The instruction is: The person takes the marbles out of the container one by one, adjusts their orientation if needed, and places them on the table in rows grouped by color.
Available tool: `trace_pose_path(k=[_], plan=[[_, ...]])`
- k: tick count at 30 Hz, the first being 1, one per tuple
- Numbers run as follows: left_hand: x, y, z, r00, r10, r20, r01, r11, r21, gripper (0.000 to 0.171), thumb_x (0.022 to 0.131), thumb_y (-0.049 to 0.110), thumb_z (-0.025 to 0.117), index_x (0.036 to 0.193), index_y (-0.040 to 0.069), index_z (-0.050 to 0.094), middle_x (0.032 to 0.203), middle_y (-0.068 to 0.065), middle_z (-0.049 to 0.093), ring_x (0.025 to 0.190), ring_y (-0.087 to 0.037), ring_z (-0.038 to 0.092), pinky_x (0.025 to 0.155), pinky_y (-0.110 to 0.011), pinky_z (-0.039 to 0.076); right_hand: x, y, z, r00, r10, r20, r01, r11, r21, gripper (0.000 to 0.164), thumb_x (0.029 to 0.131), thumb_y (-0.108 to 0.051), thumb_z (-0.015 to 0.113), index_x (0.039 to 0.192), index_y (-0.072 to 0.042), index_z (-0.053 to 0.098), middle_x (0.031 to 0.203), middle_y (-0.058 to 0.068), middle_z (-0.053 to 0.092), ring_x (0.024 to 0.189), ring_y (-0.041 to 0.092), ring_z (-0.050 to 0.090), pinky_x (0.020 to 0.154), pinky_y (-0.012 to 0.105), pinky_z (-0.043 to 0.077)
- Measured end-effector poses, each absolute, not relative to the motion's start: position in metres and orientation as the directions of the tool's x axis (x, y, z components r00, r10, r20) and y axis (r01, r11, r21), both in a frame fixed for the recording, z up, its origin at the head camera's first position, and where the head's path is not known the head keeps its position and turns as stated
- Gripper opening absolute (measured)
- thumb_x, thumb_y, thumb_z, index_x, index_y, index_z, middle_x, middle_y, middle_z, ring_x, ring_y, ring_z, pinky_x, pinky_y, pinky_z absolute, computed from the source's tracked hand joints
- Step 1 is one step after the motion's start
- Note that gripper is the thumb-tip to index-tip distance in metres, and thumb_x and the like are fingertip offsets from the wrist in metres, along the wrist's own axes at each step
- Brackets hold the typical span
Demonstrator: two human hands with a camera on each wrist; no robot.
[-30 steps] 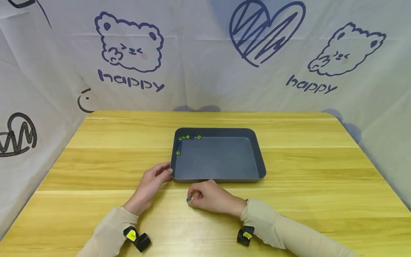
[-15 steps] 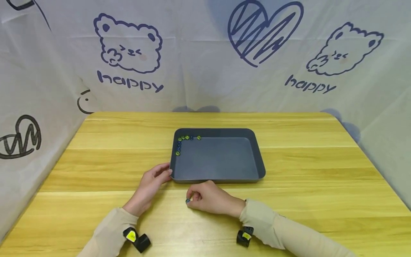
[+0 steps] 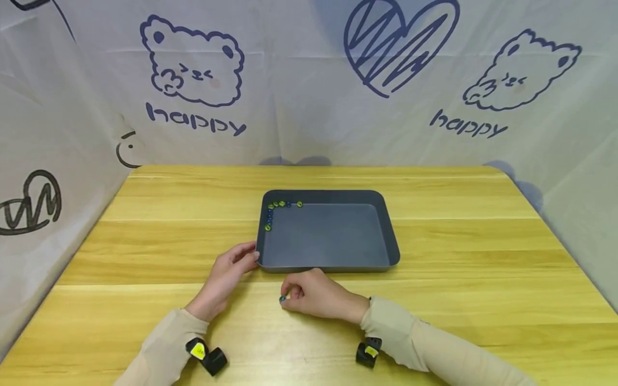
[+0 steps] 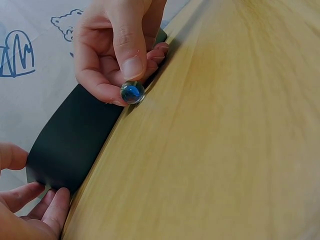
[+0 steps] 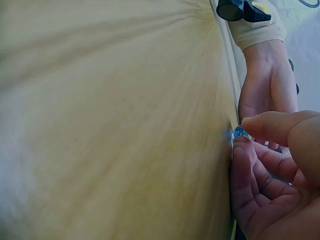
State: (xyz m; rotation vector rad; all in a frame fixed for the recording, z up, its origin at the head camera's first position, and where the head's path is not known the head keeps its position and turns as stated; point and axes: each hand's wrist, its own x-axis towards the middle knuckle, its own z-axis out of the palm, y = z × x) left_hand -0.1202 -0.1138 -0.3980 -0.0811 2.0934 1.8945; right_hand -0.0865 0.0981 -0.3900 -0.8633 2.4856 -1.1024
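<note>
In my right hand (image 3: pixel 318 295), thumb and index finger pinch a clear glass marble with blue inside (image 4: pixel 133 92), low over the table in front of the tray. The other fingers curl behind it. My left hand (image 3: pixel 229 276) holds the front left corner of the dark grey rectangular tray (image 3: pixel 328 269), its thumb by the rim and fingers along the outer wall. Inside the tray, yellow-green marbles (image 3: pixel 282 204) and blue marbles (image 3: pixel 270 214) line the back left corner along two walls. One yellow-green marble (image 3: pixel 300 204) sits slightly apart at the right end.
The wooden table (image 3: pixel 458 241) reaches to a white cloth backdrop (image 3: pixel 299 107) with drawn bears and a heart. Black wrist devices (image 3: pixel 206 356) with yellow labels are strapped over both sleeves.
Both hands, the held marble and the tray keep their places. Only the head view shifts slightly up and down.
</note>
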Motion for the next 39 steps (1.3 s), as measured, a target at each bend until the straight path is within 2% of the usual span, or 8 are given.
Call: trace_pose_path(k=[16, 26, 32, 39], plan=[[-0.12, -0.115, -0.399, -0.946, 0.155, -0.286, -0.271, 0.114, 0.956, 0.047, 0.101, 0.017, 0.051, 0.142, -0.004, 0.042, 0.141, -0.023, 0.045, 0.118, -0.031, 0.053, 0.105, -0.04, 0.04, -0.087, 0.099, -0.388, -0.767, -0.64, -0.039, -0.402, 0.528, -0.748, 0.013, 0.084, -0.008, 0.072, 0.096, -0.007, 0.068, 0.067, -0.01, 0.057, 0.059, -0.001, 0.05, 0.06, 0.017, 0.046], [-0.119, -0.117, -0.401, -0.947, 0.152, -0.281, -0.266, 0.112, 0.957, 0.047, 0.101, 0.016, 0.051, 0.142, -0.005, 0.042, 0.14, -0.023, 0.045, 0.117, -0.031, 0.054, 0.106, -0.04, 0.039, -0.083, 0.102, -0.383, -0.785, -0.612, -0.096, -0.33, 0.545, -0.771, 0.019, 0.081, -0.007, 0.074, 0.1, -0.006, 0.068, 0.071, -0.01, 0.06, 0.062, 0.001, 0.054, 0.061, 0.019, 0.048], [-0.118, -0.116, -0.402, -0.949, 0.152, -0.276, -0.26, 0.116, 0.959, 0.046, 0.1, 0.015, 0.051, 0.141, -0.005, 0.043, 0.14, -0.023, 0.045, 0.118, -0.032, 0.054, 0.105, -0.039, 0.04, -0.081, 0.112, -0.368, -0.825, -0.552, -0.119, -0.242, 0.535, -0.809, 0.023, 0.085, -0.009, 0.073, 0.106, -0.001, 0.068, 0.078, -0.007, 0.065, 0.062, 0.008, 0.06, 0.06, 0.023, 0.052], [-0.121, -0.114, -0.403, -0.951, 0.16, -0.263, -0.246, 0.117, 0.962, 0.046, 0.1, 0.014, 0.051, 0.141, -0.005, 0.042, 0.139, -0.023, 0.046, 0.119, -0.032, 0.053, 0.105, -0.039, 0.04, -0.091, 0.124, -0.336, -0.841, -0.539, -0.049, -0.287, 0.522, -0.803, 0.026, 0.088, -0.014, 0.071, 0.11, 0.0, 0.067, 0.083, -0.006, 0.067, 0.072, 0.007, 0.062, 0.069, 0.023, 0.053]])
